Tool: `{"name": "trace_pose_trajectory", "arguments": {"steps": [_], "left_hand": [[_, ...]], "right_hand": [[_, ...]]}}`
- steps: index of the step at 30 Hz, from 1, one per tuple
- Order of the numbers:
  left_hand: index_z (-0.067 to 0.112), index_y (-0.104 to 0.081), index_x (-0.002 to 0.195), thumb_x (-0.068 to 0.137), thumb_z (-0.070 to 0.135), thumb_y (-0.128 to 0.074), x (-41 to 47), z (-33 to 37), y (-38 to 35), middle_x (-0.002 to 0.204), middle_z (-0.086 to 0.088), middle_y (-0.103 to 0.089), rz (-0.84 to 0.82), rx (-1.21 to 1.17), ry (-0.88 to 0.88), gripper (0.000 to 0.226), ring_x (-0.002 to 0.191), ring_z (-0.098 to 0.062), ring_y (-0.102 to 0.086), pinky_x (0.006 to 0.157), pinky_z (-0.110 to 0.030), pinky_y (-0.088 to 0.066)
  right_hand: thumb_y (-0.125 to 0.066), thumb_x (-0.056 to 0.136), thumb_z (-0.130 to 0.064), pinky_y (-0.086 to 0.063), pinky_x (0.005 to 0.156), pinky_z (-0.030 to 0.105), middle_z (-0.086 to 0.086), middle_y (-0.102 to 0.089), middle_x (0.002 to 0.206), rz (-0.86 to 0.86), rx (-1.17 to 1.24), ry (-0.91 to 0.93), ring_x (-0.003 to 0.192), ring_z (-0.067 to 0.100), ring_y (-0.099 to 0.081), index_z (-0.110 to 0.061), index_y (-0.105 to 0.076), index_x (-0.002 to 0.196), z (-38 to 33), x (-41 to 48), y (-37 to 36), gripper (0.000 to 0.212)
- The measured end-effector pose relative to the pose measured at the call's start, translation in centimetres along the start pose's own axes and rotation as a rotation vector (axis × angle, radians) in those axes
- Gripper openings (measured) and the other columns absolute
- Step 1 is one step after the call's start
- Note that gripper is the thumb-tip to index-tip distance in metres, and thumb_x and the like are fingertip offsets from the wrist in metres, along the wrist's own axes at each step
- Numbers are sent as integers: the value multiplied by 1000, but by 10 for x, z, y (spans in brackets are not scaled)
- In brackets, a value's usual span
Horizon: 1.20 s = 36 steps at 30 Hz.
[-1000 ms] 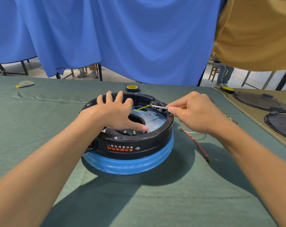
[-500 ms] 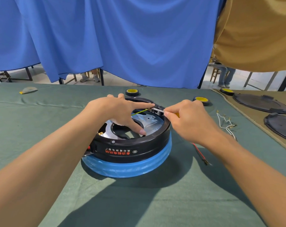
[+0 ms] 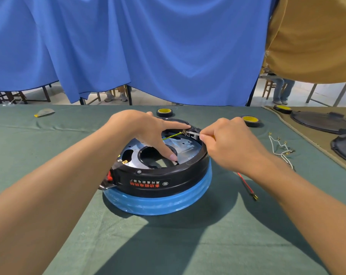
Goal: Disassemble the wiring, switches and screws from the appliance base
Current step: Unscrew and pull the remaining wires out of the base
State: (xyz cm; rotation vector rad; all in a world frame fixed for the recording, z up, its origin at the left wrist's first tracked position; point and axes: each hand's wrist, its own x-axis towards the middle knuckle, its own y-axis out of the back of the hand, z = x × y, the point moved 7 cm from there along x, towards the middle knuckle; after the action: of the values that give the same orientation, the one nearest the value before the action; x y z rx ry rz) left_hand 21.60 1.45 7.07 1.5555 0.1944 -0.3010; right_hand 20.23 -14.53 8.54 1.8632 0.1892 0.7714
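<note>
Roughly midway, I'm guessing: a white wire point(image 3: 279, 147) and a red wire point(image 3: 247, 184) are lying loose on the cloth point(image 3: 49, 155) out past the right hand point(image 3: 231, 143), so those look done. The base point(image 3: 158, 183) is sitting open side up right under both hands, label facing me. I'm bracing it with the left hand point(image 3: 142, 128), index finger straight and touching the far rim, thumb pressing down on the plate point(image 3: 180, 145). Right fingers are curling tight round a tool point(image 3: 193, 132), shaft lying nearly level, tip pointing left at that index fingertip. The green wire point(image 3: 171, 135) is running from the tip down-left under the index. That wire, a rim screw point(image 3: 139, 171) near the thumb and the switch point(image 3: 109, 176) below the left wrist are looking like what's left.
</note>
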Motion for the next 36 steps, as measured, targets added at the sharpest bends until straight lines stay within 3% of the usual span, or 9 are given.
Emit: {"name": "trace_pose_trajectory", "arguments": {"steps": [2, 6, 15, 16, 18, 22, 27, 32, 36], "left_hand": [[78, 0, 129, 60, 80, -61, 1, 0, 0, 108, 16, -25, -7, 0, -11, 92, 107, -19, -25, 98, -46, -30], [77, -2, 131, 62, 81, -61, 2, -1, 2, 148, 10, -27, -37, 17, -10, 90, 137, -33, -28, 102, -50, -31], [73, -2, 135, 61, 77, -61, -2, 3, 2, 153, 10, -21, -72, 24, -11, 95, 141, -34, -23, 107, -52, -27], [73, -2, 136, 60, 77, -60, -2, 3, 2, 154, 10, -20, -76, 19, -15, 96, 141, -34, -23, 108, -52, -27], [72, -2, 136, 60, 77, -60, -2, 4, 2, 154, 11, -20, -79, 13, -19, 96, 141, -34, -23, 108, -52, -26], [76, -1, 132, 61, 79, -60, 0, 2, 2, 149, 12, -24, -78, 18, -21, 92, 138, -34, -25, 106, -52, -28], [80, 1, 126, 52, 84, -57, 1, 1, 0, 149, 12, -24, -74, 18, -27, 94, 137, -36, -24, 106, -53, -28], [81, -1, 126, 59, 83, -60, 2, -1, 3, 117, 12, -24, -46, 3, -23, 89, 135, -35, -27, 103, -51, -30], [79, -3, 129, 64, 79, -62, -1, 0, 3, 117, 13, -22, -32, -7, -18, 88, 136, -35, -25, 102, -50, -29]], "right_hand": [[-49, 94, -17, -23, 50, 35, 11, -38, 53, -5, -8, 1, 57, 30, -35, -10, -39, 52, -2, 1, 0, 43], [-49, 92, -15, -31, 54, 37, 14, -36, 53, -45, 14, 27, 58, 29, -31, -9, -38, 53, -1, 3, 3, 42], [-51, 92, -13, -33, 56, 42, 25, -40, 63, -27, 59, 91, 64, 26, -23, -2, -46, 62, 5, 1, 7, 33], [-51, 93, -14, -36, 58, 42, 26, -45, 64, -25, 59, 95, 63, 25, -24, 6, -57, 80, 6, 1, 6, 25], [-51, 94, -17, -42, 61, 43, 24, -48, 63, -22, 66, 92, 60, 24, -26, 0, -68, 76, 8, 1, 5, 30], [-48, 94, -18, -40, 59, 44, 11, -37, 52, -5, 42, 71, 59, 31, -32, -10, -39, 55, 8, -1, 2, 41], [-48, 96, -17, -28, 50, 34, 5, -40, 49, 17, 38, 58, 53, 26, -37, -16, -37, 51, 5, -2, 0, 47], [-50, 95, -12, -29, 57, 42, 17, -32, 56, -23, 65, 102, 60, 26, -24, -5, -40, 58, 6, 0, 3, 39], [-51, 96, -11, -19, 56, 34, 20, -33, 62, -41, 96, 116, 61, 17, -18, 8, -59, 76, 10, 1, 5, 29]]}}
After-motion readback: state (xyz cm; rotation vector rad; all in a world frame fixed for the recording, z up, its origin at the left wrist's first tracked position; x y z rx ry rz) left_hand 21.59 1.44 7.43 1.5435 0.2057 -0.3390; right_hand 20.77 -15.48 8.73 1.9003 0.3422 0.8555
